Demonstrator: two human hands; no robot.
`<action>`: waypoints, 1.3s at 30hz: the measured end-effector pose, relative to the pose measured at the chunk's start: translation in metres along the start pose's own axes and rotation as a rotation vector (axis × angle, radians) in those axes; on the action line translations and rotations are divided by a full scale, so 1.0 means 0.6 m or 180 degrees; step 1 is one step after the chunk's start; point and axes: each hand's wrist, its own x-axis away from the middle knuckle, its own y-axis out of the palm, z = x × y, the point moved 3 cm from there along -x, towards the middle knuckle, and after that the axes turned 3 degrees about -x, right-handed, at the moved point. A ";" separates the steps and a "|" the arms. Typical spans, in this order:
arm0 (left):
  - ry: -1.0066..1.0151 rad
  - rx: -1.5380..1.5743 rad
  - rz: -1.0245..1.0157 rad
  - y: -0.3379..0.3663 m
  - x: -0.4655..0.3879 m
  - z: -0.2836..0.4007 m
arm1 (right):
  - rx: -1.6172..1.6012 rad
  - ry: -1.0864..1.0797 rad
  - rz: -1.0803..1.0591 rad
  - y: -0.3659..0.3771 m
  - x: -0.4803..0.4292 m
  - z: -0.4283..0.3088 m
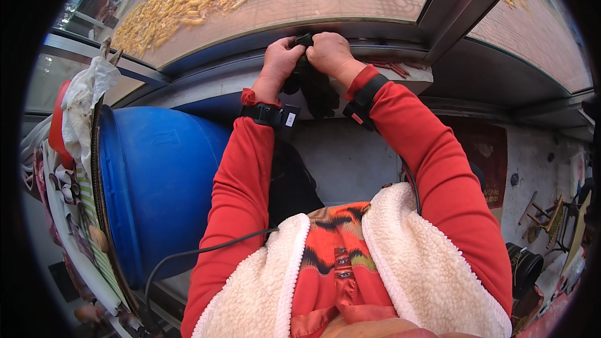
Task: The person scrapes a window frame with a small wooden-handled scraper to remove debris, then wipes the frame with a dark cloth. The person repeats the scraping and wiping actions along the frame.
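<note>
Both my hands grip a dark cloth [320, 91] at the window sill. My left hand [281, 59] pinches its upper end between thumb and fingers. Close beside it, my right hand [331, 52] is curled around the same end. The rest of the cloth hangs below my hands, over the front edge of the pale sill [206, 87]. Part of it is hidden behind my left wrist. Just behind my hands runs the metal window frame [375, 33]. Several thin reddish sticks [396, 68] lie on the sill, right of my right wrist.
A large blue plastic barrel [164, 183] stands at my left, with folded cloths and a white rag [87, 103] piled on its end. Outside the glass, many corn cobs [197, 2] cover the paving. A dark red mat [479, 159] and a wooden stool [544, 218] are at right.
</note>
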 end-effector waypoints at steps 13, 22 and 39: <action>0.0860 0.0615 0.0037 0.005 0.208 0.127 | -0.2182 -0.0680 0.0197 -0.135 0.203 0.011; 0.0234 -0.1652 -0.0306 0.092 0.311 0.029 | -0.0032 -0.0857 0.0024 -0.068 0.334 0.166; 0.0132 -0.1788 -0.0659 0.116 0.308 0.045 | 0.0167 -0.0272 0.0005 -0.034 0.349 0.184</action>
